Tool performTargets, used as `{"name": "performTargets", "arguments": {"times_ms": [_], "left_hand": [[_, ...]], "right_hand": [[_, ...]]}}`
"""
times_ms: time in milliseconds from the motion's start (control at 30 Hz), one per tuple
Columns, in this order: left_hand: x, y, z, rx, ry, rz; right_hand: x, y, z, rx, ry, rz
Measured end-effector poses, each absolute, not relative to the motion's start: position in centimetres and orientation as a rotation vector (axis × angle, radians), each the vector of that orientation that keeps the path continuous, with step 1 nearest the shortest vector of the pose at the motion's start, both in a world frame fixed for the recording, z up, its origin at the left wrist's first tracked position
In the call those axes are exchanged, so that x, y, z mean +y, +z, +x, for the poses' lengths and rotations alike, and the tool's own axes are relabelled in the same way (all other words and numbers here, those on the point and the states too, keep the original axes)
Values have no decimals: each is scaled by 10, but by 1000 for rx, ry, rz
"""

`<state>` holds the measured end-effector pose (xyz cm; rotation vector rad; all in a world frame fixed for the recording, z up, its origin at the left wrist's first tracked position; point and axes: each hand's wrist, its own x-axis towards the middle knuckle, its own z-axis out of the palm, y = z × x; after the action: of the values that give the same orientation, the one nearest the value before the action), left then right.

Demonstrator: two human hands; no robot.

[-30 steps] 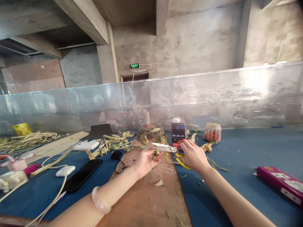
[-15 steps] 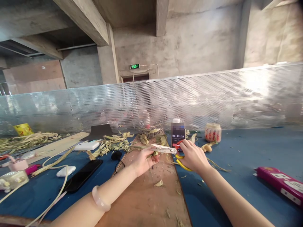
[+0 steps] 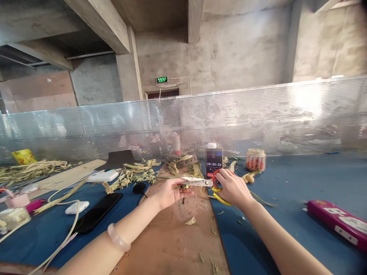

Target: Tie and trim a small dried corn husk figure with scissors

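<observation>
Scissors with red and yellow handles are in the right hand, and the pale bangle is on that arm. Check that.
Wrong arm: the head view shows the bangle on the left arm. The red-and-yellow-handled scissors are in the right hand.

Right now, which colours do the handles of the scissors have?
The scissors' handles are red and yellow, best seen in the head view.

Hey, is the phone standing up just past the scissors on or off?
On: the phone shows bright white timer digits on its dark screen.
</observation>
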<state>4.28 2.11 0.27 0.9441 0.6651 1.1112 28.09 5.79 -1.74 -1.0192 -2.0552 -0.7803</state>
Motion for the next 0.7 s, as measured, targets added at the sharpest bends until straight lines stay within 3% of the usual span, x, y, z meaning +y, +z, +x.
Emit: {"name": "performTargets", "arguments": {"times_ms": [700], "left_hand": [[23,2,32,718,839,959]], "right_hand": [[49,-12,278,-2204,-679,-966]]}}
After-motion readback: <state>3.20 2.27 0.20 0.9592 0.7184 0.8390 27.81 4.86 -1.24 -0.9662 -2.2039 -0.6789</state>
